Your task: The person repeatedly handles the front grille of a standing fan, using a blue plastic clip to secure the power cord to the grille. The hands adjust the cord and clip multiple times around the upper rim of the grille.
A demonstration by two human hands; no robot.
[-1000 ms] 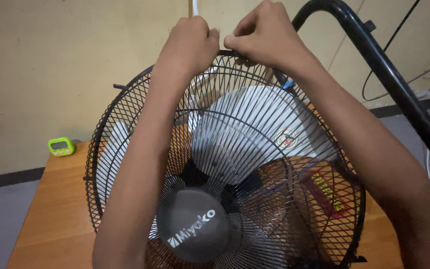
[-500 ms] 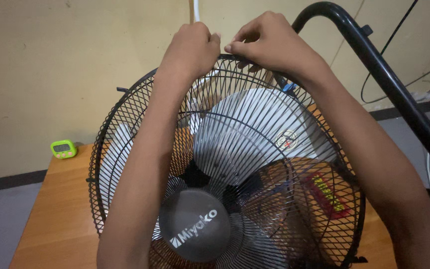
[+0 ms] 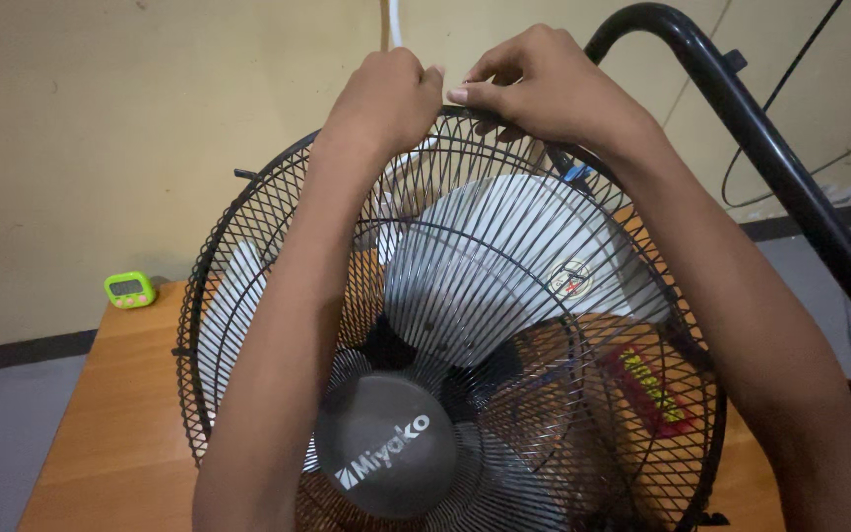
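- Fan, one: a round unit with a black wire grille [image 3: 465,325], standing on the wooden table [image 3: 100,424] and filling the middle of the view. Its top rim sits under both hands, near the wall.
- Hub cap, one: a dark grey disc [image 3: 386,458] at the centre of the grille, low in the view.
- Blades: pale grey; one broad blade [image 3: 504,246] shows clearly behind the wires, a second [image 3: 233,296] shows in part at the left edge. Any others cannot be counted through the mesh.
- Left hand [image 3: 381,99], one: fingers curled over the top rim of the grille, closed on the wire.
- Right hand [image 3: 544,84], one: just beside the left, nearly touching it; thumb and fingers pinched narrow on the same top rim.
- Forearms, two: both reach across the front of the grille from the lower edge.
- Black tube frame [image 3: 751,128], one: a curved bar rising at the right, behind the right arm.
- Small green timer [image 3: 130,289], one: on the far left corner of the table, well apart from the fan.
- Cables: thin dark lines on the wall [image 3: 790,89] at the right; number unclear.
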